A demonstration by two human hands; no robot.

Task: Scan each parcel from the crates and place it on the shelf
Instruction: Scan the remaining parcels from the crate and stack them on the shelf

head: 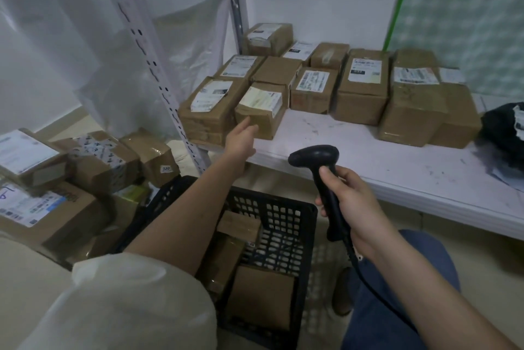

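Observation:
Several brown cardboard parcels stand in rows on the white shelf. My left hand reaches over the shelf's front edge, its straight fingers touching the front face of a small parcel with a yellowish label. My right hand grips the handle of a black barcode scanner, its head pointing left, its cable trailing down past my wrist. Below my arms stands a black plastic crate with a few brown parcels inside.
Another pile of labelled parcels lies at the left, beside a perforated white shelf post. A black bag sits at the shelf's right end. My knee in blue trousers is right of the crate.

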